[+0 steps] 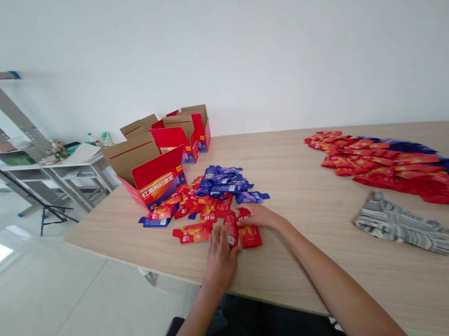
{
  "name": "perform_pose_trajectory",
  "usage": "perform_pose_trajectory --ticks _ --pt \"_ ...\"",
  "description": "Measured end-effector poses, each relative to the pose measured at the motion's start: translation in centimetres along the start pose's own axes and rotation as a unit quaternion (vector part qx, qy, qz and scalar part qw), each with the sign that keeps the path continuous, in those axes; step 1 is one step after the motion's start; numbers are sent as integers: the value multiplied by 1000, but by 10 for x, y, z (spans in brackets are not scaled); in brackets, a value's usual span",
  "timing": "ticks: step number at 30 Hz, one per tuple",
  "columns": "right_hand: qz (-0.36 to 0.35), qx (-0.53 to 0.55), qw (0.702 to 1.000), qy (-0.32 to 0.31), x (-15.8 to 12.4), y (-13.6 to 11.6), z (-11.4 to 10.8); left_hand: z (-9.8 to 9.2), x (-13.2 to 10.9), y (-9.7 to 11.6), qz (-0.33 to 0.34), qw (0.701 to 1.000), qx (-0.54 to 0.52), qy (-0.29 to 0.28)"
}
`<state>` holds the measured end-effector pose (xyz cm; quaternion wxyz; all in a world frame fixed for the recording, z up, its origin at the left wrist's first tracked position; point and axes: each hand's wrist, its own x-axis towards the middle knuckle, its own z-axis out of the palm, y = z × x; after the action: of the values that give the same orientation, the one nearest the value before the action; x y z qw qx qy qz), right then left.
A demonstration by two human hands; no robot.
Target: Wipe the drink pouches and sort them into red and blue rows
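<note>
Red sachets (pixel 250 237) lie on the table (pixel 276 153) at both hands: the left hand (pixel 219 255) curls by one, the right hand (pixel 259 216) covers another; I cannot tell if either grips. Overlapping sachet rows (pixel 396 163) look done; the mixed pile (pixel 219 183) seems left to arrange.

The left hand (pixel 218 255) touches a red packet (pixel 231 225) on the table (pixel 290 174). The right hand (pixel 261 216) touches a second packet (pixel 250 237) just beside it. Beyond are a packet pile (pixel 222 181) and open boxes (pixel 160 184). A striped cloth (pixel 402 225) lies rightward.
</note>
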<state>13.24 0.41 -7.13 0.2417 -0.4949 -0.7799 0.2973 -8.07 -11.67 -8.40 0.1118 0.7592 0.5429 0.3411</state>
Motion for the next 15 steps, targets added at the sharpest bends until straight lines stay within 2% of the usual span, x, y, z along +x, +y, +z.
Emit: perform_pose_trajectory --ticks 5,8,10,15 --pt "2 -4 1000 9 1 -4 2 2 -4 0 73 997 -32 10" --pt "-4 -1 1000 23 2 -6 5 3 -5 0 81 996 -44 7" --pt "-12 0 1000 25 2 -8 8 4 -4 -1 59 997 -57 13" --pt "-36 -12 998 42 0 -21 20 8 4 -9 -43 988 -133 62"
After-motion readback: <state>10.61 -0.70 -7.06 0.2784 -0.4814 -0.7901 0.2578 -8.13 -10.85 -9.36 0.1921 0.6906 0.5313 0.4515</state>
